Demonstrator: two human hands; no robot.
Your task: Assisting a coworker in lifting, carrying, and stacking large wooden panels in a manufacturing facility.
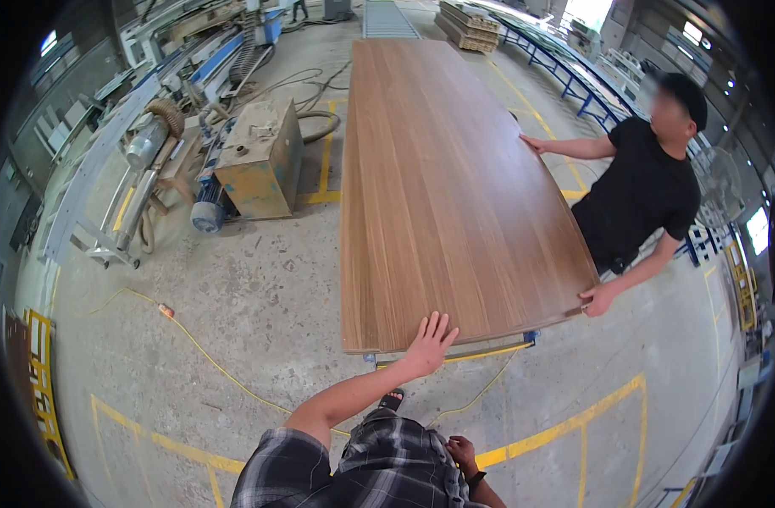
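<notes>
A long wood-grain board (438,195) stretches away from me, its near end just ahead of my body. My left hand (430,345) rests on that near edge, fingers stretched flat over the top face. Close to my waist, at the side of my checked shirt, is my right hand (462,453), away from the board. Its fingers are curled in, and what they hold, if anything, is hidden. On the right, a person in black (646,173) has both hands on the board's right edge, one at the near corner and one farther along.
A blue-framed support (489,350) shows under the board's near end. A yellow cable (226,368) with an orange connector runs over the floor at left. Beyond it stand a box-shaped machine (265,169) and motor (208,216). Stacked boards (468,30) and a roller conveyor (391,19) lie far off.
</notes>
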